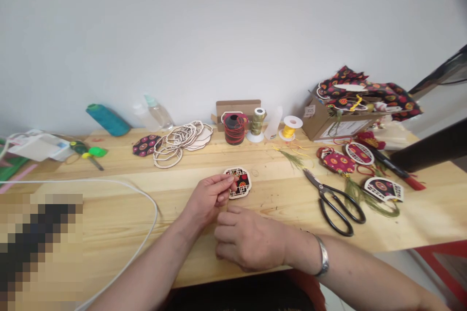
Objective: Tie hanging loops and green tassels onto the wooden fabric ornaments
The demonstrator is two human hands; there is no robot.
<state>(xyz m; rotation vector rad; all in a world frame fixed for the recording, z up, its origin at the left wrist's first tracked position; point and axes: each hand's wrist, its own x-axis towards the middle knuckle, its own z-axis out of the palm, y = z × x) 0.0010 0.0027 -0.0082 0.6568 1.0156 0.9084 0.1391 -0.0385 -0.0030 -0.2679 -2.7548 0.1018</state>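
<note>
An octagonal wooden ornament (243, 185), with pale latticework over dark flowered fabric, is near the middle of the table. My left hand (210, 195) is closed at its left edge, thumb and fingers pinched over it. Just below and to the right, my right hand (251, 238) is curled into a fist, knuckles up. Whatever its fingers grip is hidden under the hand. Black-handled scissors (337, 204) lie to the right, blades pointing toward the back.
Thread spools, including a red one (234, 131) and a yellow one (289, 131), stand along the wall. Wooden frames (170, 155) are piled at the back left. Finished ornaments (383, 189) and a fabric-filled box (328, 124) occupy the right. A white cable (155, 209) curves across the left.
</note>
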